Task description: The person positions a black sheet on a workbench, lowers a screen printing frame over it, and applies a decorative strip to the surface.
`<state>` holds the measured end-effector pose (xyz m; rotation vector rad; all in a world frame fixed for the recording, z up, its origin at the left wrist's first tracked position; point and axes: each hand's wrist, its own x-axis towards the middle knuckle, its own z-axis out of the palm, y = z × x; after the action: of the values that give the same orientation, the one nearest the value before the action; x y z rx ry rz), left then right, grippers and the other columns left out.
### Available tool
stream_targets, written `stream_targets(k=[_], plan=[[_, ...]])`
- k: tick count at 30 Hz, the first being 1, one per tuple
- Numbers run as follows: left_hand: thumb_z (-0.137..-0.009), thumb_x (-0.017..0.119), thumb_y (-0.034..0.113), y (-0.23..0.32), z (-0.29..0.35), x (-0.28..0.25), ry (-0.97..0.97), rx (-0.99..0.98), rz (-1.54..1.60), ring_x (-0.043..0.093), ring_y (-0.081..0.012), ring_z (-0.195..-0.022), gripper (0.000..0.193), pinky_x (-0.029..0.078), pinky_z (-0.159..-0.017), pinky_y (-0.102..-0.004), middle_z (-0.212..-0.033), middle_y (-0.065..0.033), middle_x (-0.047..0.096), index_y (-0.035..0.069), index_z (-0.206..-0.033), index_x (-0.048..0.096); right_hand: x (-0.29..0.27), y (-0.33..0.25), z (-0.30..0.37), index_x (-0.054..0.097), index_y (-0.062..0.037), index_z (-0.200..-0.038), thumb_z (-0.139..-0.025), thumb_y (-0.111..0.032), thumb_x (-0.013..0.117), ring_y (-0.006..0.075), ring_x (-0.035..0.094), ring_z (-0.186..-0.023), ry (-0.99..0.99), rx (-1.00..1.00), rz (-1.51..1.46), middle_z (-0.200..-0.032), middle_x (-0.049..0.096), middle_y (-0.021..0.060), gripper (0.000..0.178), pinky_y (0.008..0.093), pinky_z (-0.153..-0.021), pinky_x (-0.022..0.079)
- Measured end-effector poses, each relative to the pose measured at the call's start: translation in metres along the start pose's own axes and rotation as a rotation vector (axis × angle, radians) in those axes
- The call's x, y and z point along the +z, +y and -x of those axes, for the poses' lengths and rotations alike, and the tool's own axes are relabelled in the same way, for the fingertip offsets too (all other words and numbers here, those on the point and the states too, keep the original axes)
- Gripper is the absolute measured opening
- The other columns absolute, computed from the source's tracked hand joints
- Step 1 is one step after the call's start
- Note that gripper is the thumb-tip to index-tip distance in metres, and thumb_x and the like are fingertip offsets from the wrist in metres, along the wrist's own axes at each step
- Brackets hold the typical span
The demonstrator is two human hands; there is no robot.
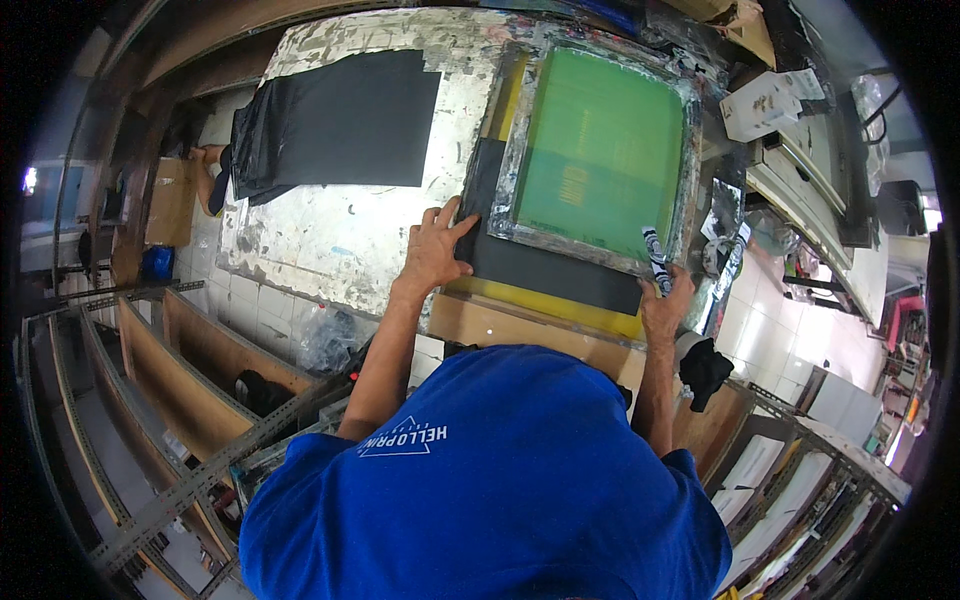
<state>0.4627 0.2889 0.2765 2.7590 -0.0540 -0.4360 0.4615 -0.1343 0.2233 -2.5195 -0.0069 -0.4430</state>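
A framed printing screen (610, 150) with green mesh lies at the right of the worktable. Under it, a flat black sheet (560, 275) sticks out along the left and near sides, over a yellow layer (535, 304). My left hand (435, 245) is open, fingers spread, and touches the sheet's left edge. At the near right corner of the screen frame is my right hand (668, 300). Its thumb meets the sheet's right end and its fingers are apart, beside a black-and-white patterned strip (655, 255) on the frame.
Several stacked black sheets (350, 120) lie on the paint-stained white tabletop (330, 225), some drooping over its left edge. Part of another person's limb (203, 180) shows beyond. Wooden shelves (180, 360) stand at the near left, racks at the near right. A white box (765, 105) is at the far right.
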Motion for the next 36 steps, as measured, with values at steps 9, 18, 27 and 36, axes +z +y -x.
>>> stream_targets(k=[9,18,27,36], plan=[[-0.058,0.097,0.025,0.003,-0.001,-0.001,-0.015,-0.024,-0.023,0.041,-0.0342,-0.140,0.097,0.045,-0.107,-0.0567,-0.161,-0.0075,0.037,0.027,-0.146,0.057,-0.001,0.003,0.001,0.058,-0.0007,-0.120,-0.068,-0.006,0.085,0.0399,0.054,-0.112,-0.011,-0.017,-0.015,-0.114,0.063,0.0173,0.059,0.0489,-0.100,0.041],[-0.059,0.097,0.026,0.004,-0.001,0.000,-0.026,-0.018,-0.061,0.041,-0.0364,-0.140,0.097,0.045,-0.107,-0.0574,-0.162,-0.0096,0.035,0.027,-0.147,0.056,-0.005,-0.004,-0.001,0.058,-0.0007,-0.121,-0.069,-0.006,0.085,0.0392,0.054,-0.111,-0.003,-0.043,-0.001,-0.114,0.064,0.0171,0.059,0.0481,-0.099,0.041],[-0.062,0.095,0.031,-0.001,-0.002,0.006,0.020,0.009,-0.028,0.044,-0.0378,-0.138,0.093,0.047,-0.106,-0.0582,-0.162,-0.0095,0.038,0.026,-0.147,0.056,-0.008,-0.005,-0.004,0.058,-0.0004,-0.120,-0.068,-0.007,0.087,0.0393,0.055,-0.111,-0.036,-0.031,0.025,-0.114,0.064,0.0175,0.060,0.0473,-0.102,0.039],[-0.062,0.095,0.029,-0.003,-0.002,0.007,0.016,0.011,-0.027,0.044,-0.0369,-0.138,0.092,0.046,-0.106,-0.0578,-0.163,-0.0089,0.038,0.026,-0.146,0.057,-0.008,-0.004,-0.005,0.058,-0.0006,-0.120,-0.068,-0.006,0.088,0.0386,0.054,-0.114,-0.064,0.009,0.026,-0.114,0.064,0.0169,0.060,0.0478,-0.102,0.039]])
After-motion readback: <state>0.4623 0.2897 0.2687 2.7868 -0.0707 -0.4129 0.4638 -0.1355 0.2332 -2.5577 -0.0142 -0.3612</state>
